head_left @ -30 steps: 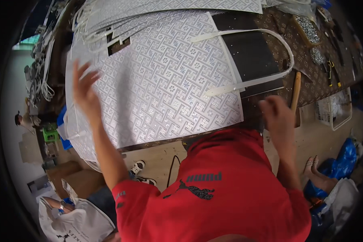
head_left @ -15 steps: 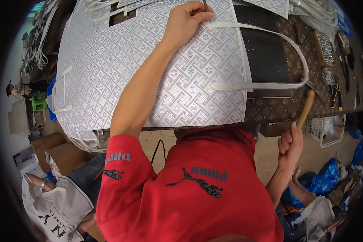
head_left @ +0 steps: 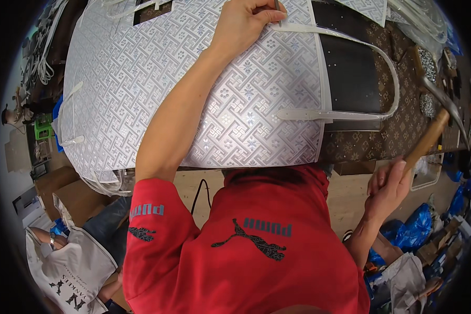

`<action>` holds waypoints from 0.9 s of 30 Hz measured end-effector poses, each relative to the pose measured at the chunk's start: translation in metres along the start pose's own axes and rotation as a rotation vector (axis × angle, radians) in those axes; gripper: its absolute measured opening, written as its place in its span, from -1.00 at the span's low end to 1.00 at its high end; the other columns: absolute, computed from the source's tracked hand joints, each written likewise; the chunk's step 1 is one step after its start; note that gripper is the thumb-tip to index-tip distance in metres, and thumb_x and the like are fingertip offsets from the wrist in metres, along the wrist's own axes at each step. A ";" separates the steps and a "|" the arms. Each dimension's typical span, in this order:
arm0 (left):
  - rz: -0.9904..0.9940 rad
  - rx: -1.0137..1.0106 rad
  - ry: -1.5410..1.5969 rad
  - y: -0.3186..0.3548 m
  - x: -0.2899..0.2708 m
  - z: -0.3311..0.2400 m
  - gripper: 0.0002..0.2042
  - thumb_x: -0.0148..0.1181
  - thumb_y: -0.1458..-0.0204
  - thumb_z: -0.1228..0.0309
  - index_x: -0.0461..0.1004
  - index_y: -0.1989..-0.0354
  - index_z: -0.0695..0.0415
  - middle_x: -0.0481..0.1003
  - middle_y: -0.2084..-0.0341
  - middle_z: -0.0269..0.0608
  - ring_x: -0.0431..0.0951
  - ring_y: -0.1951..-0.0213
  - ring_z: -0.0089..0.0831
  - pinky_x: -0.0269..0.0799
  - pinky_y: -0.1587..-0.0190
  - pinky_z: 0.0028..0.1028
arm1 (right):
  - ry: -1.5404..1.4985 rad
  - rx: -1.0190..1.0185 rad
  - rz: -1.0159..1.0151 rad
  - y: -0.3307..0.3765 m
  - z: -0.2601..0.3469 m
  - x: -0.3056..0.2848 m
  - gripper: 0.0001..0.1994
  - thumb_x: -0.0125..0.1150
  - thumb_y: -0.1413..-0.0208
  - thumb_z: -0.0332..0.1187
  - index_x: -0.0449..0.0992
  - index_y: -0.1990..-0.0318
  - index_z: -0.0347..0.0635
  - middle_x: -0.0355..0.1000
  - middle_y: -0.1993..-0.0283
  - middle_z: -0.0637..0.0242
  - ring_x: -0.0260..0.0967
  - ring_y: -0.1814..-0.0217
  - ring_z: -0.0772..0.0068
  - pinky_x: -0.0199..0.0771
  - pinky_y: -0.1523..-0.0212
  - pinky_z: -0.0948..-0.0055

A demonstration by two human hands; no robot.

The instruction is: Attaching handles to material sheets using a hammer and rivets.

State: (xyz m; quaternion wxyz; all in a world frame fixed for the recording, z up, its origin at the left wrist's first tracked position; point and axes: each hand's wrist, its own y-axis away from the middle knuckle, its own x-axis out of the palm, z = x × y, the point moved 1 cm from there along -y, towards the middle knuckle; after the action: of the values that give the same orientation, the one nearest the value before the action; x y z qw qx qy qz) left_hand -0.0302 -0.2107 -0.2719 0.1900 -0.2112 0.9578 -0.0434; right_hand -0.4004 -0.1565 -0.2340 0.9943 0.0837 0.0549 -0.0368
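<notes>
My left hand (head_left: 243, 23) is closed around a thin metal punch (head_left: 278, 12). The punch stands upright near the far end of a white strap (head_left: 345, 35). That strap loops over the right edge of a silver patterned sheet (head_left: 246, 104), with both ends lying on it. In my right hand (head_left: 390, 186) is the wooden handle of a hammer (head_left: 426, 138). Its curved metal head is raised above the table's right side, well apart from the punch. The very top of my left hand is cut off by the picture's edge.
A black board (head_left: 353, 68) lies under the strap loop on a brown patterned table cover (head_left: 358, 146). Trays of small metal pieces (head_left: 428, 65) stand at the right. More white straps (head_left: 49, 55) hang at the left. Other people sit at lower left and lower right.
My right hand has lifted the hammer and swung it to the right, away from the strap. The left hand stays at the strap end with the punch. The whole view has shifted slightly.
</notes>
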 end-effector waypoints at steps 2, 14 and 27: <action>0.009 0.005 0.012 -0.001 0.000 -0.001 -0.89 0.24 -0.05 0.47 0.62 0.33 0.26 0.51 0.58 -0.36 0.39 0.50 -0.60 0.28 0.43 -0.55 | 0.005 0.016 0.050 -0.002 0.004 0.011 -0.77 -0.05 -0.41 -0.17 0.34 0.24 -0.09 0.07 0.61 0.55 -0.06 0.73 0.74 -0.09 0.76 0.65; -0.011 0.227 -0.078 -0.003 -0.001 0.021 -0.85 0.29 -0.09 0.38 0.62 0.30 0.23 0.63 0.40 -0.19 0.62 0.38 -0.32 0.48 0.28 -0.38 | 0.585 -0.479 0.368 -0.039 0.077 0.097 -0.80 0.14 -0.32 -0.27 0.42 0.34 -0.15 0.16 0.60 0.57 0.02 0.59 0.80 -0.02 0.59 0.66; -0.068 0.275 -0.362 0.001 0.004 0.006 -0.87 0.19 -0.17 0.40 0.52 0.28 0.23 0.58 0.42 -0.22 0.61 0.38 -0.40 0.48 0.29 -0.41 | 0.609 -0.321 0.440 -0.035 0.093 0.086 -0.76 0.11 -0.33 -0.26 0.37 0.37 -0.17 0.19 0.63 0.57 0.07 0.62 0.78 0.04 0.62 0.64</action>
State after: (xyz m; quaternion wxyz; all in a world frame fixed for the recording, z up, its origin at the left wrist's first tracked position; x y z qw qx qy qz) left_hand -0.0311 -0.2113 -0.2791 0.3842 -0.2198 0.8855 -0.1413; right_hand -0.3084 -0.2121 -0.1586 0.9171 -0.0557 0.3328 0.2120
